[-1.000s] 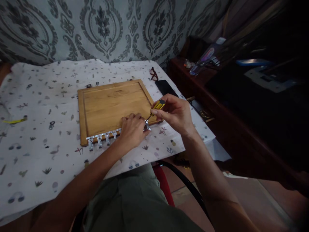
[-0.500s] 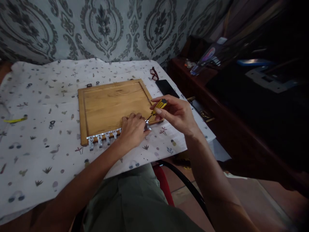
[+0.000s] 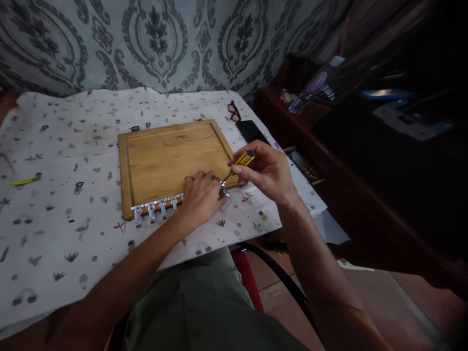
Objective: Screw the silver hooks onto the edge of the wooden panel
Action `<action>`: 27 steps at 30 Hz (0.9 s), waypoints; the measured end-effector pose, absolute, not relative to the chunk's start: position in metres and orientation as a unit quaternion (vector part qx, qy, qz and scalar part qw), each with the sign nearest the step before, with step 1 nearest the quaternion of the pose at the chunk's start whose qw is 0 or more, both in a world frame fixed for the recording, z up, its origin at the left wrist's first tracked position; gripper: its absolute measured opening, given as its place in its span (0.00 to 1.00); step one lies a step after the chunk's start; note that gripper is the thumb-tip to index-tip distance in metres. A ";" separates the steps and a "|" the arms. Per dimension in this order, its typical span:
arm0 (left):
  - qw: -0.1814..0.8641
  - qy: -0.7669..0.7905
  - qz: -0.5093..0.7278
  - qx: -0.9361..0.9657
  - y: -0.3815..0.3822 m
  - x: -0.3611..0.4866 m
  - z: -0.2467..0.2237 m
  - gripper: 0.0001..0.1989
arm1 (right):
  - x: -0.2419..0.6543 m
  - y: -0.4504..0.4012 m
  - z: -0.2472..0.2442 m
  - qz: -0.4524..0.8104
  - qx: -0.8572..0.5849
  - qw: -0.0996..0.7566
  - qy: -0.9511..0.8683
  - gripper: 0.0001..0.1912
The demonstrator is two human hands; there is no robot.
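Observation:
A wooden board with a raised frame (image 3: 171, 161) lies flat on the table. Along its front edge runs a metal hook rail (image 3: 150, 210) with several hooks hanging off the edge. My left hand (image 3: 202, 195) is closed over the rail's right part, fingers bent onto the wood, hiding the rail's middle. My right hand (image 3: 268, 170) pinches a screwdriver (image 3: 244, 158) with a yellow and black handle. The screwdriver slants down to the left, its tip at the rail's right end beside my left fingers. Whether a screw sits under the tip, I cannot tell.
A patterned white cloth (image 3: 73, 195) covers the table. Beyond the board's right corner lie a black phone (image 3: 252, 132) and glasses (image 3: 234, 112). A yellow strip-like item (image 3: 24, 181) is at far left. A bottle (image 3: 316, 85) stands on dark furniture (image 3: 351, 180) to the right.
My right hand and the screwdriver handle have shifted very slightly, with the tip staying at the rail. The left hand and board keep their place.

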State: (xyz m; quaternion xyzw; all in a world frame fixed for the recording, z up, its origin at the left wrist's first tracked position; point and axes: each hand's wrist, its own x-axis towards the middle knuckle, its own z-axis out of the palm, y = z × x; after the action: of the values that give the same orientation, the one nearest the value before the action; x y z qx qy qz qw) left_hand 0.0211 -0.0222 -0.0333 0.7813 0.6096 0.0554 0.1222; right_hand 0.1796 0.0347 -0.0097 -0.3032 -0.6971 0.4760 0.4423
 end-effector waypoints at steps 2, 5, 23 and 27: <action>0.124 0.611 0.052 0.780 -0.022 0.021 -0.033 0.17 | 0.182 0.035 -0.009 0.473 -0.298 0.435 -0.706 0.20; 0.121 0.610 0.052 0.782 -0.022 0.021 -0.032 0.16 | 0.184 0.034 -0.009 0.460 -0.297 0.434 -0.715 0.20; 0.122 0.607 0.057 0.783 -0.022 0.020 -0.034 0.16 | 0.180 0.036 -0.008 0.455 -0.308 0.457 -0.700 0.20; 0.122 0.609 0.056 0.782 -0.022 0.021 -0.032 0.16 | 0.183 0.036 -0.007 0.446 -0.292 0.454 -0.714 0.16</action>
State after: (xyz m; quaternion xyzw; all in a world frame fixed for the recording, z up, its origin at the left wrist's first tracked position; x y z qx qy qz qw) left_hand 0.0207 -0.0225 -0.0325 0.7815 0.6092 0.0563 0.1220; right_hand 0.1833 0.0360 -0.0073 -0.2918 -0.7143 0.4457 0.4538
